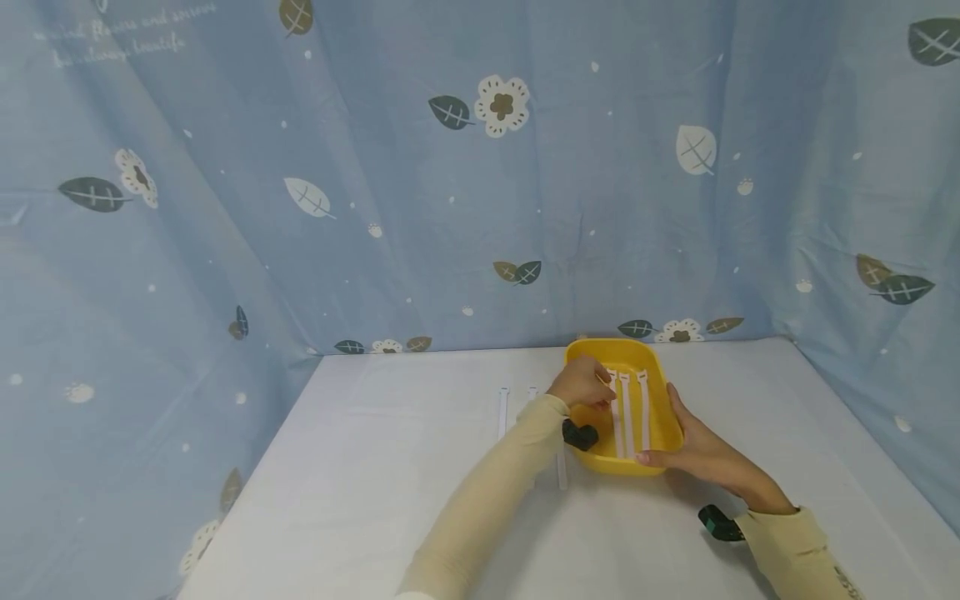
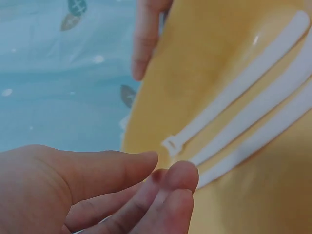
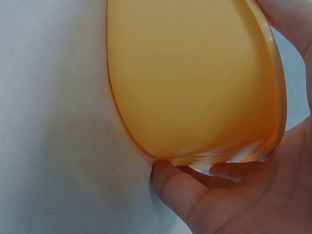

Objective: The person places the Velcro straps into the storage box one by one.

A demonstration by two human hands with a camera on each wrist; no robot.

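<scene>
A yellow tray [image 1: 615, 465] stands on the white table near its back edge. Inside it three white cable straps [image 1: 645, 412] with slotted heads lie side by side. My left hand [image 1: 583, 383] is over the tray's left part, fingertips beside the leftmost strap. In the left wrist view, the thumb and bent fingers [image 2: 183, 173] are close together with nothing visible between them; they cover the ends of two straps. At the tray's near right corner, my right hand [image 1: 697, 446] grips the wall. The right wrist view shows that hand curved round the tray's side [image 3: 195, 87].
More white straps [image 1: 503, 412] lie on the table [image 1: 375, 467] left of the tray, partly hidden by my left sleeve [image 1: 480, 500]. A blue patterned curtain [image 1: 450, 208] hangs behind and beside the table. Dark devices [image 1: 720, 523] sit at both wrists.
</scene>
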